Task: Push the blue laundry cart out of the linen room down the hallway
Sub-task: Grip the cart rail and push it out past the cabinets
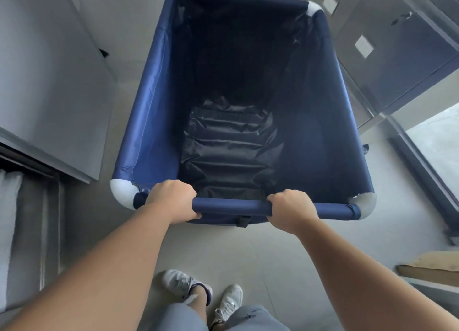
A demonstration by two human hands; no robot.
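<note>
The near rail point(231, 208) of the blue laundry cart point(154, 122) is gripped by the left hand point(172, 200) and right hand point(291, 210); only crumpled dark liner point(231, 144) is seen inside.

The floor point(248, 251) is pale grey tile under soft, even light. On the left stands a grey cabinet point(49, 82), with white folded linen point(10, 219) on a shelf below it. On the right are grey metal doors point(402, 57), and a flat cardboard piece point(432, 266) lies near them.

text: none legible | labels: none | brands: none | numbers: none
</note>
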